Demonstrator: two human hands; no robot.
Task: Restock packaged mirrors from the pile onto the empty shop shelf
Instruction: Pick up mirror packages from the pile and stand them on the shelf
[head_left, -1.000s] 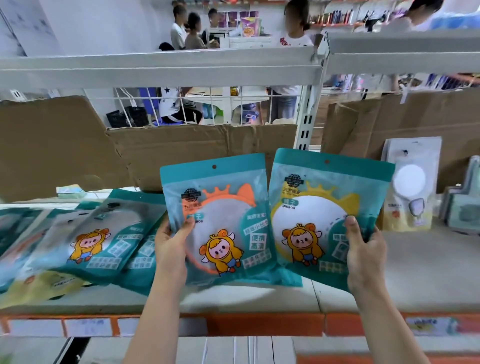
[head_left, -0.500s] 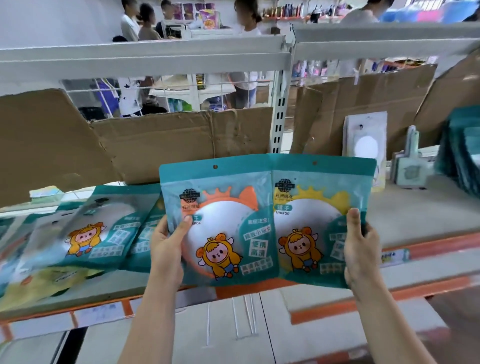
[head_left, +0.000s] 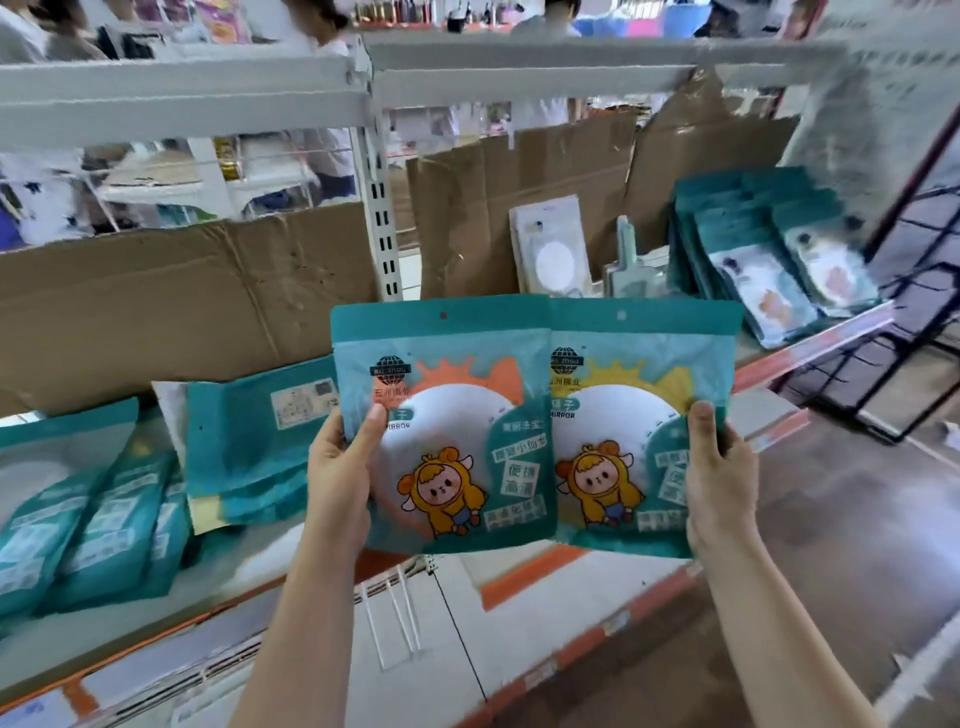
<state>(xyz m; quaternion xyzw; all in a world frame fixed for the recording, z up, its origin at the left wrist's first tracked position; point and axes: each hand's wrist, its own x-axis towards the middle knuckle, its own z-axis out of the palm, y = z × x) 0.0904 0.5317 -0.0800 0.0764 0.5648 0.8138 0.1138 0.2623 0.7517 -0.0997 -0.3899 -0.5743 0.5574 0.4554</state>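
My left hand (head_left: 340, 486) grips the left edge of a teal mirror packet with an orange crown (head_left: 452, 436), thumb on its front. My right hand (head_left: 719, 480) grips the right edge of a teal mirror packet with a yellow crown (head_left: 623, 431). Both packets are upright, side by side, in front of the shelf (head_left: 519, 577). A pile of teal mirror packets (head_left: 104, 509) lies on the shelf at the left. A stack of standing teal packets (head_left: 763, 254) fills the shelf's right end.
Brown cardboard (head_left: 171, 301) lines the back of the shelf. A white packaged round mirror (head_left: 553, 249) and a pale green handled item (head_left: 631, 260) lean against it. A white upright post (head_left: 382, 208) divides the bays. People stand beyond the shelf. A dark wire rack (head_left: 909, 332) is at right.
The view has swung right, bringing the stack of teal packets at the shelf's right end into sight. Both hands have carried the two packets rightward, now edge to edge.
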